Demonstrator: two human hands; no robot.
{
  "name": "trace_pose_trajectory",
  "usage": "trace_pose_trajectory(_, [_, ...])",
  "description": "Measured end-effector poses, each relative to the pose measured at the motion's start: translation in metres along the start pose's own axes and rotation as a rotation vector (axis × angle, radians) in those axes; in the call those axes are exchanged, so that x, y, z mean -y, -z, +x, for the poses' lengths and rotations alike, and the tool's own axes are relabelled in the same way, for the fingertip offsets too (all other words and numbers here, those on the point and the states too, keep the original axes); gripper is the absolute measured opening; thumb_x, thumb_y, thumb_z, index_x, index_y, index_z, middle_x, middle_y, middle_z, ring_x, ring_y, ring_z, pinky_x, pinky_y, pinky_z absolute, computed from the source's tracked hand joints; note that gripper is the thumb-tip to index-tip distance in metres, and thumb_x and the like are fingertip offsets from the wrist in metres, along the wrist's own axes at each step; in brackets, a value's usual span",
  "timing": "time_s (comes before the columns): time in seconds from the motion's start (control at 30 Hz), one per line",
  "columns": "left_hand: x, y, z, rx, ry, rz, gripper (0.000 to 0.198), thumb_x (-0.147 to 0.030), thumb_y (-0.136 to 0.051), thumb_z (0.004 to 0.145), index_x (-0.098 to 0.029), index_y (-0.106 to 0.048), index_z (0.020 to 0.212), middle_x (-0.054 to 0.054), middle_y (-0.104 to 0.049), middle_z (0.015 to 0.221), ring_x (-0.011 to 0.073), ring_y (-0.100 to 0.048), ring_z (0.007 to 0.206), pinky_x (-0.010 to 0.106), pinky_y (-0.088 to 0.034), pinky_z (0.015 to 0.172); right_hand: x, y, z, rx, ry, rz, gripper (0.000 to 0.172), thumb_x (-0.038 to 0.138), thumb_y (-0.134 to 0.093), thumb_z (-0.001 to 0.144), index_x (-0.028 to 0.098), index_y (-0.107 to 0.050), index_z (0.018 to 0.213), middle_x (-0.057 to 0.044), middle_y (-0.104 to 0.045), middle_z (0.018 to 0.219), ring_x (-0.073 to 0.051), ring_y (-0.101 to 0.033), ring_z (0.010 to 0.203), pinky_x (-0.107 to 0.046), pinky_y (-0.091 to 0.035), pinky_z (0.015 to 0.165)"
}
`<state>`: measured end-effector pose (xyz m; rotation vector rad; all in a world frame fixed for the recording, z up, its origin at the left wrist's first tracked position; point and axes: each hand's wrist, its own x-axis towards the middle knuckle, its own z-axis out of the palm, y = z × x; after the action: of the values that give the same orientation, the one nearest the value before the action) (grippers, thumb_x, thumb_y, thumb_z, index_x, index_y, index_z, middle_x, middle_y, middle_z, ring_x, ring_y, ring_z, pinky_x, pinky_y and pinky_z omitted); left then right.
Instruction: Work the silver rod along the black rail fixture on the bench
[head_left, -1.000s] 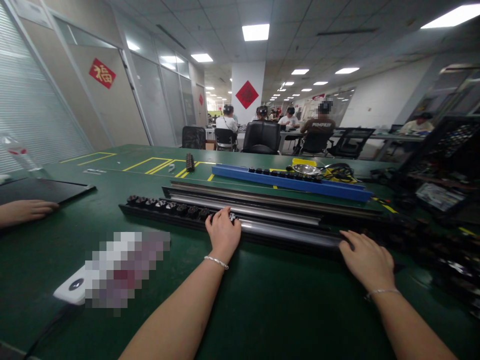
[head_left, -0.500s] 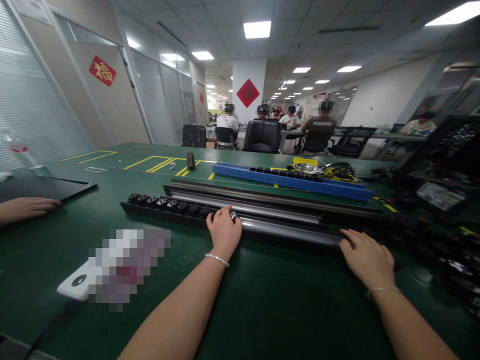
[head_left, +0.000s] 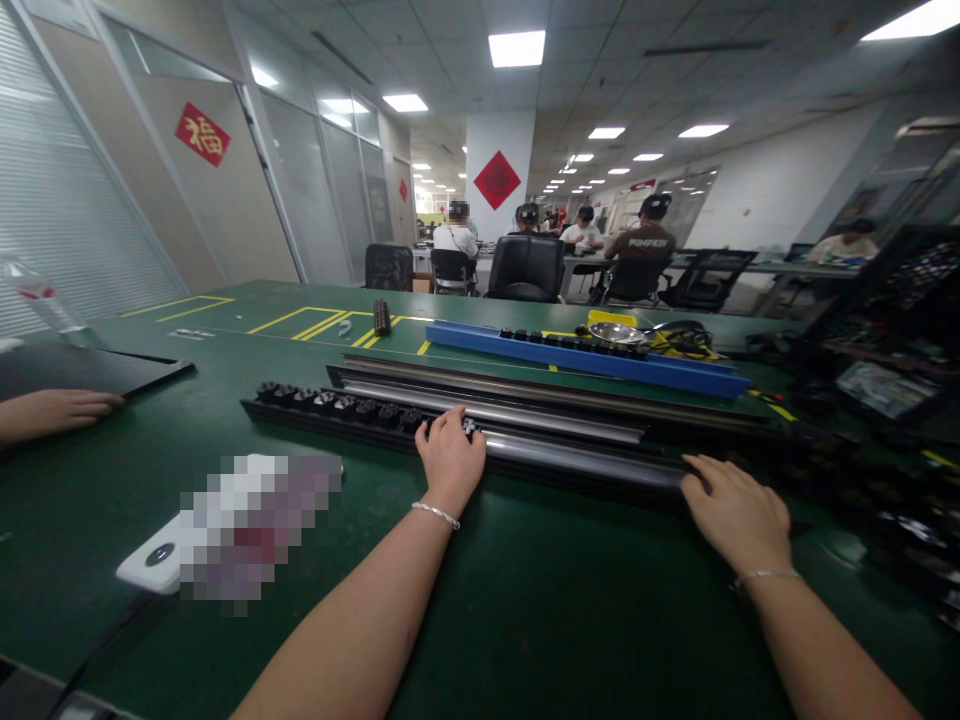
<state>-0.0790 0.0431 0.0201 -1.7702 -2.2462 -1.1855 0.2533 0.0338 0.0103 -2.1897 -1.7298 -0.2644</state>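
Observation:
A long black rail (head_left: pixel 592 462) with a shiny metal strip lies across the table in front of me. Several small black parts (head_left: pixel 367 411) sit in a row in its left half. My left hand (head_left: pixel 454 457) is bent over the right end of that row, its fingers closed on a small black part (head_left: pixel 470 427) with a light top; the fingers hide most of it. At the rail's right end, my right hand (head_left: pixel 739 512) grips the rail, fingers over the top and thumb on the near side. Just behind lie more dark rails (head_left: pixel 517 412) with metal strips.
Behind the rails stands a blue channel (head_left: pixel 480 345) holding black parts, near a metal dish (head_left: pixel 616 332). At left are a white device (head_left: pixel 154 560), another person's hand (head_left: pixel 64 410) on a black tray (head_left: pixel 142 375), and a bottle (head_left: pixel 49 305). Dark clutter (head_left: pixel 870 480) covers the right.
Both hands stay in nearly the same place on the rail. The whole view has shifted very slightly; nothing else has visibly moved.

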Motion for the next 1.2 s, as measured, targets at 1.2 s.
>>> trace_pose_trajectory(1.2, [-0.0023,0.0003,-0.0009,0.006,-0.036,0.013,0.036,-0.027,-0.052,0.075,-0.022,-0.052,0.111,0.005,-0.064,0.109,0.0198,-0.052,0.107,0.039,-0.026,0.098,0.0042,0.0044,-0.0016,-0.002,0.005,-0.04,0.046,0.034,-0.029,0.084,0.021,-0.059,0.115,-0.007,-0.056,0.125,-0.027,-0.044,0.12,-0.05,-0.034,0.097])
